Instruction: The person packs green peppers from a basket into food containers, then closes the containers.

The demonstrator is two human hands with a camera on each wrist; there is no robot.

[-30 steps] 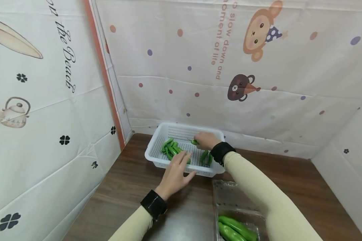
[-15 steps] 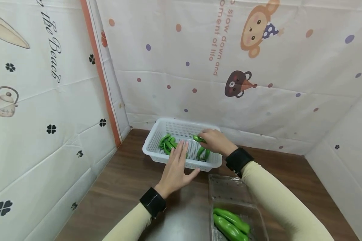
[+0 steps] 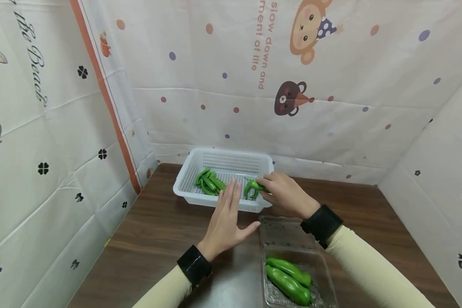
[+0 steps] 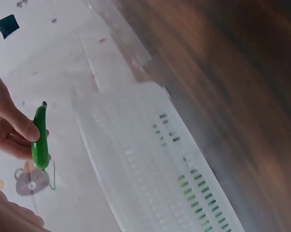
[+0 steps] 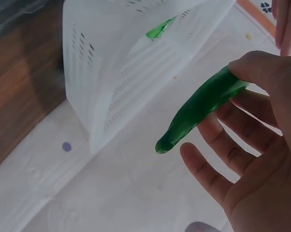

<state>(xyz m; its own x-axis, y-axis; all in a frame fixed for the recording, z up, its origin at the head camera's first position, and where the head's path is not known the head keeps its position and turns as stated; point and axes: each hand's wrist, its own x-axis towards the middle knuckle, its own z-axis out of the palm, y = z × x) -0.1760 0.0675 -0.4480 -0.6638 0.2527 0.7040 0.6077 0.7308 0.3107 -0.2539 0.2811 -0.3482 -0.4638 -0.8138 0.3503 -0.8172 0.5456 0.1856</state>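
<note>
My right hand [image 3: 286,192] pinches a green chili pepper [image 5: 198,108] between thumb and fingers, over the right end of a white perforated plastic basket [image 3: 235,205]. In the left wrist view the same chili pepper [image 4: 40,140] hangs beside the basket wall [image 4: 121,145]. My left hand [image 3: 223,226] is spread with straight fingers, its fingertips over the basket's front rim and nothing in its grasp. Whether they touch the rim I cannot tell. Several small green chili peppers [image 3: 208,182] lie in the basket's left part. Others at its right are partly hidden by the held one.
A clear plastic clamshell box [image 3: 323,273], its lid [image 3: 282,233] folded back, sits in front of the basket at right. Large green peppers [image 3: 288,284] lie in it. A printed white cloth wall [image 3: 215,115] stands behind the dark wooden table [image 3: 154,222].
My right hand has drawn back toward the basket's right front with the chili pepper. The left hand stays by the front rim, fingers straight. The head view has shifted to the right.
</note>
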